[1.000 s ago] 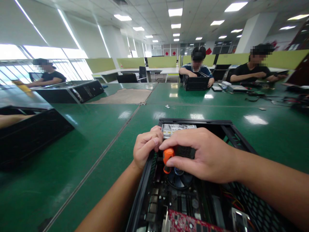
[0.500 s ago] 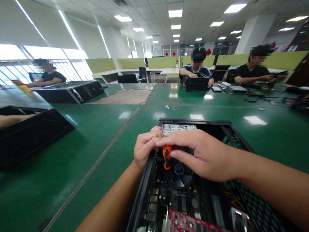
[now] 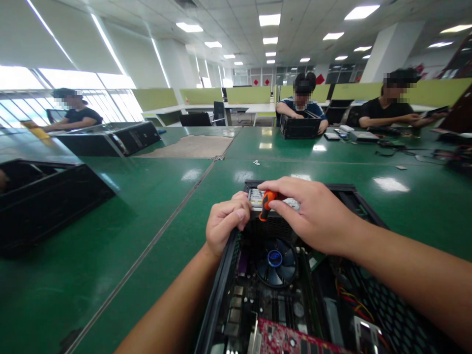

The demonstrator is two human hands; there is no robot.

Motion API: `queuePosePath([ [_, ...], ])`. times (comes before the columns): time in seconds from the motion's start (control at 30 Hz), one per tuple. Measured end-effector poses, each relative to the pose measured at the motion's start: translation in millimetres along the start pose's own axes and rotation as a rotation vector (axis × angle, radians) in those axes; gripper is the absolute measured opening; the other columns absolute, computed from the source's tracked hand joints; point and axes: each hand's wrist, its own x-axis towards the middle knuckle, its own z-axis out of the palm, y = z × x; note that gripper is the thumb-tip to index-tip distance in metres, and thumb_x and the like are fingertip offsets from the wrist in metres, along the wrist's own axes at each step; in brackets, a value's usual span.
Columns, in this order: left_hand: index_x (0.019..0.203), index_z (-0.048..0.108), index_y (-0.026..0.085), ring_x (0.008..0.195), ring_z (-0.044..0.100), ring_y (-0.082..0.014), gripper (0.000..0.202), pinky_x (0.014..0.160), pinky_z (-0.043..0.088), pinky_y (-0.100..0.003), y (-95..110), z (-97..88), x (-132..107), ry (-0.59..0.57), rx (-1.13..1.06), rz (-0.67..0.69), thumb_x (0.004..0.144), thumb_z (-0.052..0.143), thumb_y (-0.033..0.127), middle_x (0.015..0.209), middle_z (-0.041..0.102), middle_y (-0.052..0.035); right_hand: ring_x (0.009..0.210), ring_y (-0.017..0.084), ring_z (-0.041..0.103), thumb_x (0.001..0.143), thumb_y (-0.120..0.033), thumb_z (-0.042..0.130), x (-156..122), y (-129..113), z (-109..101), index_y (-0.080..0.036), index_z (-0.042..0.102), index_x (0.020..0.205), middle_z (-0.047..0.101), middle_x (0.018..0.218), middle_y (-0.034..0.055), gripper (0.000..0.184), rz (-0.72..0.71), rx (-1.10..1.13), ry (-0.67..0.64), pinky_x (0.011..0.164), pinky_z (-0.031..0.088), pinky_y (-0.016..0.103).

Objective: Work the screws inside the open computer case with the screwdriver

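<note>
Right hand point(image 3: 313, 211) has an orange and black screwdriver point(image 3: 266, 204) pinched between thumb and fingers, handle leaning, just in from the far left corner of the open case point(image 3: 218, 287). Can't see the tip, so no clue whether it touches anything. Left hand point(image 3: 226, 226) has its fingers curled onto the case's left edge, gripping it near that same corner; can't tell if something small is pinched in there too.

My tips: get the driver upright before putting any twist in, press straight along the shaft, turn with the fingertips. Left hand is a decent brace, just keep it clear of the tip. I'd watch for slips, since the fan point(image 3: 275, 260) sits right below.

Headcount: one screwdriver, one fan, one red card point(image 3: 291, 337) at the near edge of the case, one silver labelled box point(image 3: 255, 197) by its far edge. On the green table point(image 3: 155, 211), one black case point(image 3: 59, 204) near the left edge, one smaller-looking case point(image 3: 300, 129) at the far edge, plus black casework point(image 3: 110, 137) toward the far left corner that could be one or two. Three people sit around the far side, and the far right pile is too messy to count
</note>
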Motion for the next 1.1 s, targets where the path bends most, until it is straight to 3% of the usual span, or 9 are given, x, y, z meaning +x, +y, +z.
queuePosePath([
  [0.3,0.049,0.044,0.019,0.059,0.044,-0.0175,0.049,0.093,0.036,-0.045,2,0.6,0,0.009,0.010,-0.026,0.091,0.054,0.041,0.050,0.046,-0.0006,0.107,0.020,0.067,0.095,-0.010,0.054,1,1,0,-0.010,0.067,0.126,0.074,0.119,0.0099,0.034,0.018,0.003,-0.039,0.098,0.049,0.032],
  [0.9,0.050,0.047,0.019,0.061,0.046,-0.0180,0.043,0.093,0.034,-0.043,0,0.6,0,-0.004,-0.028,0.010,0.091,0.053,0.029,0.052,0.047,-0.0008,0.103,0.021,0.067,0.097,-0.016,0.057,12,12,11,-0.011,0.066,0.128,0.073,0.114,0.0107,0.033,0.036,0.063,-0.053,0.096,0.049,0.037],
  [1.1,0.050,0.047,0.018,0.060,0.044,-0.0180,0.044,0.083,0.037,-0.042,2,1.9,2,-0.002,-0.046,0.015,0.091,0.055,0.032,0.051,0.047,-0.0013,0.113,0.020,0.065,0.099,-0.015,0.050,12,12,14,-0.015,0.060,0.136,0.070,0.129,0.0098,0.039,0.027,0.111,-0.094,0.103,0.047,0.039],
])
